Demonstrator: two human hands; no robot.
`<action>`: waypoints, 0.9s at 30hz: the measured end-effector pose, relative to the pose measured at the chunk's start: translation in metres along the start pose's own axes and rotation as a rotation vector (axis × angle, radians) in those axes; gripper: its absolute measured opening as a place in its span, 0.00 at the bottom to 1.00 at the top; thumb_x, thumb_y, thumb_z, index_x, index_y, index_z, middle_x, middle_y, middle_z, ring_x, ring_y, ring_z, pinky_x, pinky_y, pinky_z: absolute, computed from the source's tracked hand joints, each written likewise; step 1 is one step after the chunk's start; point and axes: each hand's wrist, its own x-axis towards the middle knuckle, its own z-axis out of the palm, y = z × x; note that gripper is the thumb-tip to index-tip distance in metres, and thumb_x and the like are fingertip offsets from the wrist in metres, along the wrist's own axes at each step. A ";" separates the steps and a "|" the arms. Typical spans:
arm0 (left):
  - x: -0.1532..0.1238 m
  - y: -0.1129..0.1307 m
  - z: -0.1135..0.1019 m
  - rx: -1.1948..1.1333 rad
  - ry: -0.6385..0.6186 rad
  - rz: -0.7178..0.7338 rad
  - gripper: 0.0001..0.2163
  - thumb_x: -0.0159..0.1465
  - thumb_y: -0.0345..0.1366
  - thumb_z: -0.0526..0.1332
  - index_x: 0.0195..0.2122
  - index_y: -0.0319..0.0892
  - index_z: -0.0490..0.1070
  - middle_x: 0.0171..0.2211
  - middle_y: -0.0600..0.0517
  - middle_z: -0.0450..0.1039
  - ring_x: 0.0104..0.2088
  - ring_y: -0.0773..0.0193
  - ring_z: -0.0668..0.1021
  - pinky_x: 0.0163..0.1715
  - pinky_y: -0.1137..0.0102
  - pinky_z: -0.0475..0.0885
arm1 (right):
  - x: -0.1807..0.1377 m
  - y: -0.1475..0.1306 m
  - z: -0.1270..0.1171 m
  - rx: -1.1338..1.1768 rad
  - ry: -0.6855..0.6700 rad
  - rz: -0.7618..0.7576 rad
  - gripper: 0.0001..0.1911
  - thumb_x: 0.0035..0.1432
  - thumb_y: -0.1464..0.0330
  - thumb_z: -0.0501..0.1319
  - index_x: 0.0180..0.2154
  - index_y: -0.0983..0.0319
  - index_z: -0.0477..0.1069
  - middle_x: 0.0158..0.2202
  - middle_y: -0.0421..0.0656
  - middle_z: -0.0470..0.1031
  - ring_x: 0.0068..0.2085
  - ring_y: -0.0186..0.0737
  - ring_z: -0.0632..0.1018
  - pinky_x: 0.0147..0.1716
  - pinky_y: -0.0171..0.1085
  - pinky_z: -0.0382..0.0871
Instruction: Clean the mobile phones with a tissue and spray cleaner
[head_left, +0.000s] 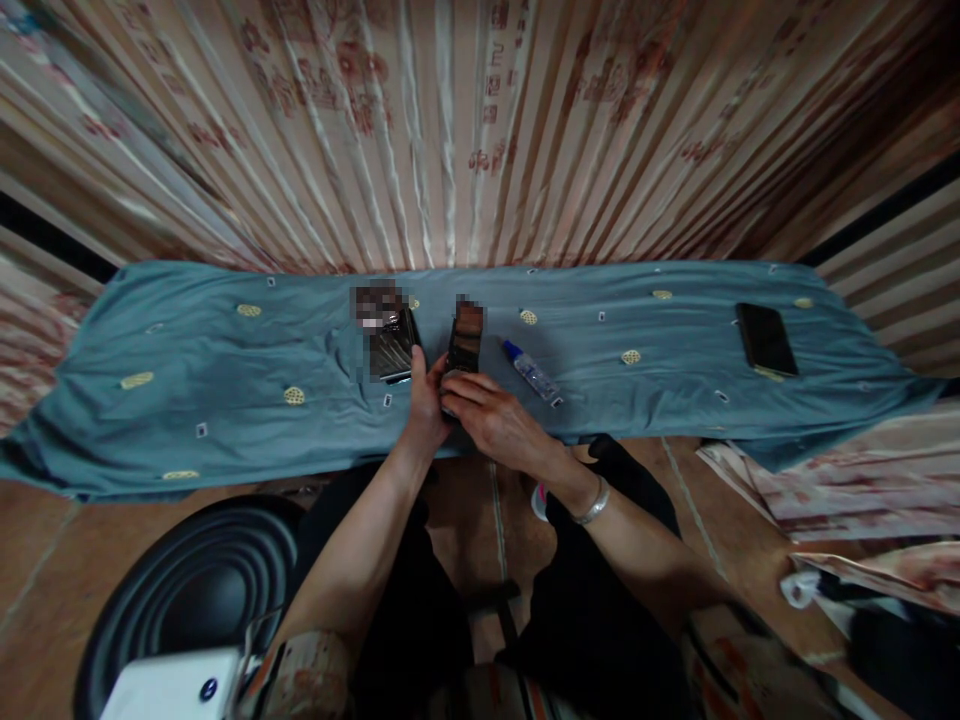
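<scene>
My left hand (426, 400) and my right hand (491, 418) meet at the near edge of a table covered with a blue cloth (225, 370). Both grip the lower end of a dark, shiny phone-like device (465, 345) that lies lengthwise on the cloth. My left fingers wrap its left side. My right fingers press across its bottom end. A silver bracelet (592, 505) sits on my right wrist. Just left of the device lies a second dark shiny flat object (394, 350), partly blurred.
A small clear bottle with a blue cap (531, 372) lies right of my hands. A black phone (765, 340) rests at the cloth's far right. Patterned curtains (480, 130) hang behind. A black round tub (202, 580) and a white box (172, 685) sit on the floor lower left.
</scene>
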 end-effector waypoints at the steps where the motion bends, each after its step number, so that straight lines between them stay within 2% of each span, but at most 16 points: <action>1: 0.001 0.000 0.000 -0.001 -0.010 0.008 0.30 0.67 0.63 0.49 0.33 0.40 0.76 0.30 0.46 0.80 0.38 0.57 0.83 0.38 0.67 0.78 | 0.000 0.000 0.000 0.003 -0.002 -0.004 0.17 0.69 0.77 0.51 0.47 0.62 0.78 0.51 0.49 0.78 0.59 0.46 0.74 0.62 0.47 0.71; 6: -0.001 0.006 0.004 0.006 0.014 0.053 0.30 0.70 0.60 0.45 0.35 0.41 0.76 0.30 0.46 0.80 0.38 0.56 0.83 0.40 0.66 0.78 | -0.002 -0.001 -0.002 0.059 -0.011 -0.037 0.16 0.69 0.77 0.52 0.47 0.63 0.78 0.51 0.50 0.78 0.58 0.45 0.75 0.60 0.46 0.73; 9: -0.004 0.010 0.009 0.004 0.049 0.064 0.30 0.71 0.58 0.41 0.35 0.42 0.75 0.31 0.46 0.80 0.38 0.57 0.83 0.39 0.66 0.78 | -0.004 -0.002 0.001 0.077 0.035 -0.065 0.14 0.70 0.75 0.54 0.47 0.64 0.78 0.51 0.50 0.79 0.56 0.44 0.76 0.58 0.46 0.75; 15: -0.011 0.016 0.015 0.015 0.021 -0.023 0.33 0.72 0.57 0.37 0.39 0.39 0.77 0.29 0.45 0.79 0.36 0.56 0.83 0.37 0.64 0.79 | -0.006 -0.006 0.007 -0.021 0.095 -0.058 0.14 0.69 0.75 0.54 0.50 0.64 0.77 0.52 0.51 0.79 0.57 0.46 0.76 0.60 0.48 0.73; 20: -0.011 0.016 0.013 -0.002 0.000 -0.011 0.32 0.72 0.57 0.39 0.40 0.40 0.78 0.28 0.46 0.79 0.37 0.56 0.83 0.39 0.63 0.80 | -0.006 -0.004 0.004 -0.070 0.086 -0.048 0.16 0.70 0.75 0.54 0.52 0.63 0.76 0.52 0.50 0.79 0.57 0.46 0.76 0.59 0.48 0.73; 27: -0.003 0.017 0.005 -0.019 -0.028 0.098 0.32 0.67 0.64 0.46 0.32 0.41 0.76 0.30 0.43 0.80 0.40 0.54 0.84 0.39 0.63 0.80 | -0.011 0.006 0.003 -0.089 0.183 0.005 0.14 0.70 0.74 0.54 0.50 0.64 0.77 0.52 0.51 0.80 0.55 0.46 0.77 0.59 0.48 0.74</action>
